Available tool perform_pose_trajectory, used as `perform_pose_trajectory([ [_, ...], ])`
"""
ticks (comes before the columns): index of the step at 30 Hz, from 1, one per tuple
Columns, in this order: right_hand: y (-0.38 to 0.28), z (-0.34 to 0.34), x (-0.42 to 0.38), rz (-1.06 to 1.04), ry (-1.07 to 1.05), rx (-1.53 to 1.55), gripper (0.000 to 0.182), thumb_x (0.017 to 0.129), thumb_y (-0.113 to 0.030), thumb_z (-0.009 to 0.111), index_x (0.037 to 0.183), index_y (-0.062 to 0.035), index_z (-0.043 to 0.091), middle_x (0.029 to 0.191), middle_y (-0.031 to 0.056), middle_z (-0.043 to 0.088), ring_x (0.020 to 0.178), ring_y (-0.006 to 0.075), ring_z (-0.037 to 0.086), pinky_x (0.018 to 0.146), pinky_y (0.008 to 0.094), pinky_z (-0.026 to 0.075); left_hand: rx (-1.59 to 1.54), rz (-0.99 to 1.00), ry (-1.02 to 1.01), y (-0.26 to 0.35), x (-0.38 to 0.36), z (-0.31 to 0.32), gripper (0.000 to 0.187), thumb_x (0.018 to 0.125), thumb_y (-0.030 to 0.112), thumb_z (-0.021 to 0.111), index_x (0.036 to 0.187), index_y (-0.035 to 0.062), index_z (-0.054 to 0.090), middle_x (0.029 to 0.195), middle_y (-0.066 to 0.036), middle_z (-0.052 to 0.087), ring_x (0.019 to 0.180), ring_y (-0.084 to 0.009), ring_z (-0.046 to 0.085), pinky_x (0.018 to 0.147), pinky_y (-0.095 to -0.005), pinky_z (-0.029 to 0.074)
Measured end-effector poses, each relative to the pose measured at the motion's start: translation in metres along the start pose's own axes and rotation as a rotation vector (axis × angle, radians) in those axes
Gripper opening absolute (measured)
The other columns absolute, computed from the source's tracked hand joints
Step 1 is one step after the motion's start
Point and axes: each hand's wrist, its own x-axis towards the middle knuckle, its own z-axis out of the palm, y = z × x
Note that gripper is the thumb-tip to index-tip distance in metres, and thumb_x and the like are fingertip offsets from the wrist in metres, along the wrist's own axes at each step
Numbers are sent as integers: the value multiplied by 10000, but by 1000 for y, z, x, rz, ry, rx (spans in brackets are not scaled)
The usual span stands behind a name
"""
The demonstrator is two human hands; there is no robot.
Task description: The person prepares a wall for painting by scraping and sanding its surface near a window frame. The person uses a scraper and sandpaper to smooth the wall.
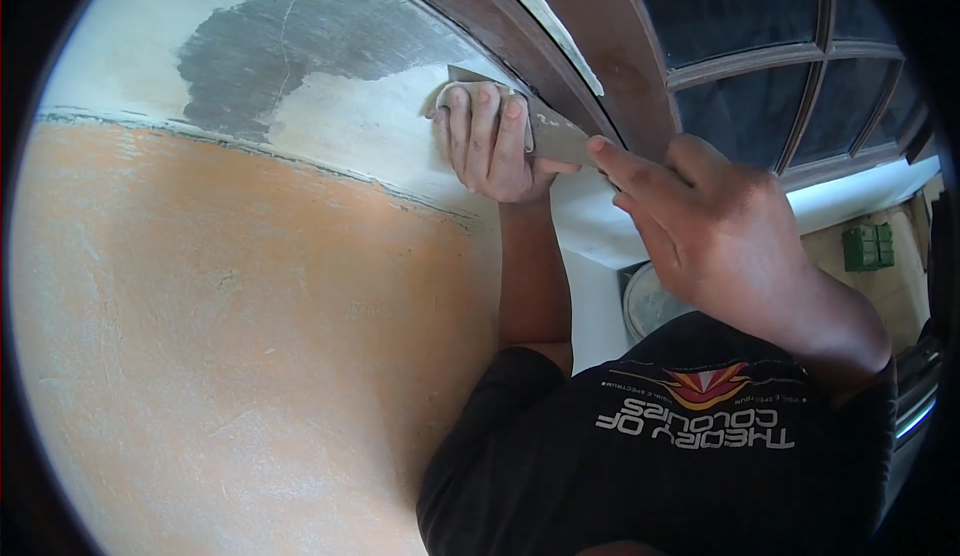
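My left hand (495, 146) is closed round a flat scraper (463, 75) smeared with whitish putty; a corner of its grey blade shows past the fingertips. The fingers hide most of it, close to the wall beside the brown frame. From the right comes my right hand (700, 216), wrapped round the handle of a putty knife (562, 139), index finger stretched along it. The knife's blade reaches toward my left hand and meets or overlaps the scraper there. Behind both hands lies the white-coated wall (350, 121), with a grey patch (300, 41) crossed by a thin crack.
Orange wall (250, 326) fills the left below a rough, chipped line. A brown wooden frame (560, 36) and a paned window (745, 16) run along the upper right. A round, pale-topped container (650, 301) stands below, and a green crate-like object (868, 247) farther right.
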Motion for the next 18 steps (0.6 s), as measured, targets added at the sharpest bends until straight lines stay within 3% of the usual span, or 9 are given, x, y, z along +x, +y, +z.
perform_pose_trajectory([
  [8,2,5,1,5,35,0,444,785,-60,725,1221,-89,643,717,67,494,498,219,548,442,346,460,77,13,-60,1,1,-2,759,879,758,371,1169,113,649,1205,-143,663,1221,-393,558,1032,-564,379],
  [18,8,10,0,-22,91,4,395,791,-68,716,1183,-93,671,687,60,467,481,207,522,436,341,453,70,-17,-41,2,0,-1,756,877,756,381,1160,110,654,1214,-136,660,1232,-395,549,1050,-569,366],
])
